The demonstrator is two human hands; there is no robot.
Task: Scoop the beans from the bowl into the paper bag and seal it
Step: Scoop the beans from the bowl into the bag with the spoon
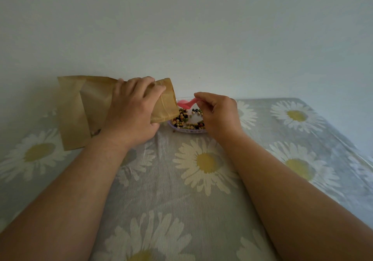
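A brown paper bag (80, 109) is tipped on its side, its open mouth pointing right over the bowl's left rim. My left hand (133, 109) grips the bag near that mouth. A shallow clear bowl (189, 130) sits against the wall and holds mixed dark, green and yellow beans (182, 118). My right hand (218, 111) pinches the handle of a pink spoon (184, 104), whose scoop lies right at the bag's mouth above the beans. The bowl's right side is hidden behind my right hand.
The table (201, 190) wears a grey cloth with large white daisies and stands against a pale wall (201, 28). Its right edge runs diagonally at the far right. One stray bean (173, 132) lies on the cloth by the bowl's left edge.
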